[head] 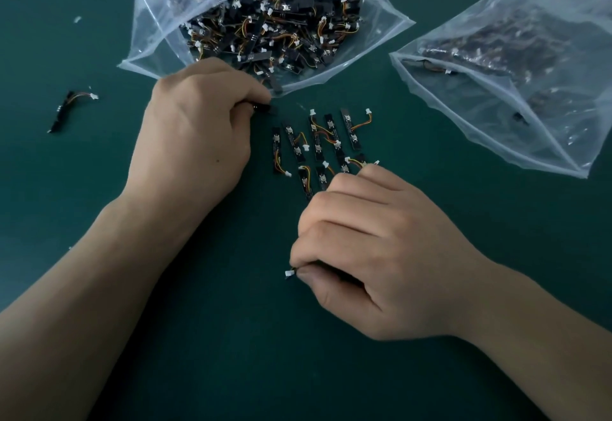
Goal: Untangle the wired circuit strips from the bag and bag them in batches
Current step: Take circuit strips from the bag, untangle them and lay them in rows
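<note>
A clear plastic bag (pixel 155 39) lies open at the top centre, full of tangled black circuit strips (pixel 281 30) with orange-yellow wires and white plugs. Below its mouth, several separated strips (pixel 318 142) lie side by side on the green table. My left hand (pixel 195 132) is at the bag's mouth, its curled fingers pinching a black strip (pixel 265 108). Nearer to me, my right hand (pixel 374 248) grips a strip in its curled fingers; only its white plug (pixel 289 273) shows at the thumb.
A second clear bag (pixel 530 96) with strips inside lies at the right, its mouth facing left. One lone strip (pixel 68 107) lies on the green table (pixel 231 354) at the far left. A tiny white scrap (pixel 77 19) sits at the upper left.
</note>
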Motion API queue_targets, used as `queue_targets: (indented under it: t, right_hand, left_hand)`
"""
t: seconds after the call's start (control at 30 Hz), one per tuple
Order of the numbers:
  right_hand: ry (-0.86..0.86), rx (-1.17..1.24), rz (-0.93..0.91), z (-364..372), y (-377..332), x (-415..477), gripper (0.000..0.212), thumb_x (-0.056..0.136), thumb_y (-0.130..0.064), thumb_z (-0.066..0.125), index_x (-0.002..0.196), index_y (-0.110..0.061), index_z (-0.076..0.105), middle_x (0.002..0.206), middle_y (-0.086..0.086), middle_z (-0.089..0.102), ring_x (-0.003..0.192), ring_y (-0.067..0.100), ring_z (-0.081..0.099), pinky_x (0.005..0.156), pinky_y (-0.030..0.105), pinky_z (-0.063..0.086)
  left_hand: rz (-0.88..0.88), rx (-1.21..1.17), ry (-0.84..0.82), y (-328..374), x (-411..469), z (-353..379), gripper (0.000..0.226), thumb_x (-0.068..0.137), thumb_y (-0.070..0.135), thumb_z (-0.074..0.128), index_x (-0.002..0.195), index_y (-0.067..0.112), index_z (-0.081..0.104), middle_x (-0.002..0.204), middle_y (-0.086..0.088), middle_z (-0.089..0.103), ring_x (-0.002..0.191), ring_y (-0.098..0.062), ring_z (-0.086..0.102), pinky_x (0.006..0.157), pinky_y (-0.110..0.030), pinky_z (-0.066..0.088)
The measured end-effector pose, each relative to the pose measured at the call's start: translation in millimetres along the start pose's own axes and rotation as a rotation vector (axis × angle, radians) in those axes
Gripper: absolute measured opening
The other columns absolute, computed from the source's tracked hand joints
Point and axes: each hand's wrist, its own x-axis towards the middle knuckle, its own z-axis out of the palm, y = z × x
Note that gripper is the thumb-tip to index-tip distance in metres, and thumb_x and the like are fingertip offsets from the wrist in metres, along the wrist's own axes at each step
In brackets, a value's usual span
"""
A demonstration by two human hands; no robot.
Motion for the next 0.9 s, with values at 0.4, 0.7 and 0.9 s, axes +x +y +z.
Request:
queue_targets:
  t: [0.4, 0.7, 0.9]
  right_hand:
    - [0.021, 0.031, 0.001, 1.7, 1.7, -0.3, 0.015, 0.097, -0.020, 0.064, 0.086, -0.016, 0.074, 0.087, -0.002, 0.066, 0.077, 0.027, 0.056, 0.074, 0.045, 0.041]
    - [0.067, 0.049, 0.004, 3.7, 1.8, -2.3, 0.019, 0.102, -0.019, 0.059, 0.092, -0.014, 0.074, 0.080, -0.005, 0.067, 0.074, 0.025, 0.060, 0.074, 0.045, 0.043]
    - [0.207, -0.020, -0.022, 5.3, 1.7, -4.9, 0.018, 0.100, -0.019, 0.067, 0.086, -0.014, 0.078, 0.078, -0.001, 0.067, 0.069, 0.025, 0.055, 0.066, 0.041, 0.041]
  left_hand:
    - [0.043, -0.086, 0.149, 5.8, 2.2, -0.9, 0.021, 0.096, 0.000, 0.065, 0.103, 0.010, 0.082, 0.105, -0.005, 0.072, 0.094, -0.015, 0.066, 0.083, -0.021, 0.050]
    - [-0.018, -0.075, 0.059, 5.3, 2.4, -1.2, 0.046, 0.091, -0.007, 0.058, 0.130, 0.013, 0.072, 0.147, -0.006, 0.058, 0.138, -0.018, 0.055, 0.110, -0.015, 0.040]
    - [-0.010, -0.074, 0.130, 5.6, 3.1, -2.2, 0.041, 0.075, -0.009, 0.047, 0.089, 0.012, 0.080, 0.091, -0.002, 0.063, 0.084, -0.019, 0.056, 0.075, -0.024, 0.043]
